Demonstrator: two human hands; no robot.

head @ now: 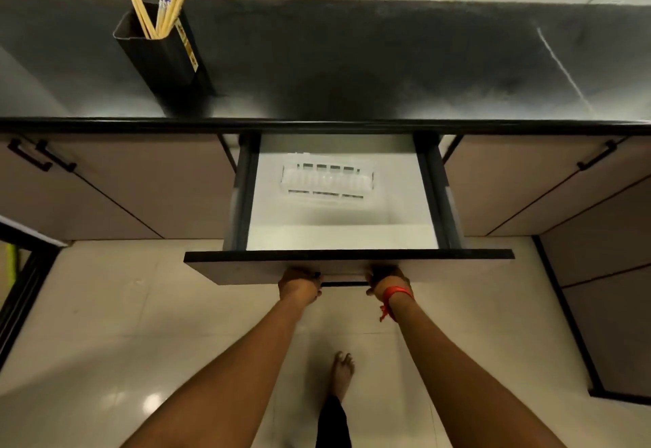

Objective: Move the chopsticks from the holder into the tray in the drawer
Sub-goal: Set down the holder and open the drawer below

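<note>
While drawer-bound (gripping): two hands [345, 283].

I can't see my fingers [374, 276]; they curl under the drawer front [246, 266]. Past them, the white tray [327, 181] looks blurry. Far off left, the holder [158, 56] hides the chopsticks' [169, 0] bottoms.

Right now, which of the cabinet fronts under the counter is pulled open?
The middle drawer, the one both hands hold by its handle. It juts out over the floor with the white tray showing inside; the cabinet fronts to either side sit flush and shut.
</note>
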